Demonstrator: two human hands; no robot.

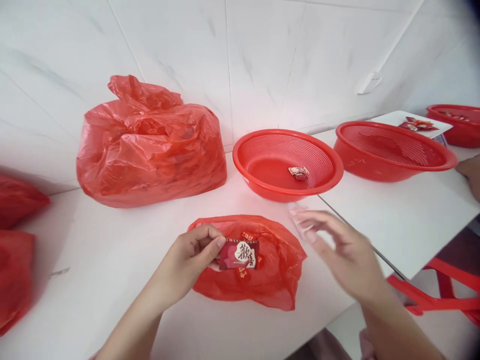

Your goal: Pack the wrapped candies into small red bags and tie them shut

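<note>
My left hand [195, 260] pinches the left end of a flat, dark red candy packet [240, 255] that carries the words "sweet sugar" and large dark characters on a white patch. Beneath the packet lies an open red plastic bag [277, 280] with several red, gold-lettered wrapped pieces inside. To the right of the bag, my right hand [341, 255] is raised, slightly blurred, with a thin see-through piece of plastic [298, 220] at its fingertips. Beyond that hand stands a red mesh basket [258, 180] with a small printed packet [299, 173] in it.
A large, full red bag [150, 155] sits against the tiled wall, and more red bags [15, 270] are at the left edge. Another red basket [378, 167], a white tray [397, 117] and a third basket [459, 132] stand rightward. Another person's arm [470, 172] shows at the right edge.
</note>
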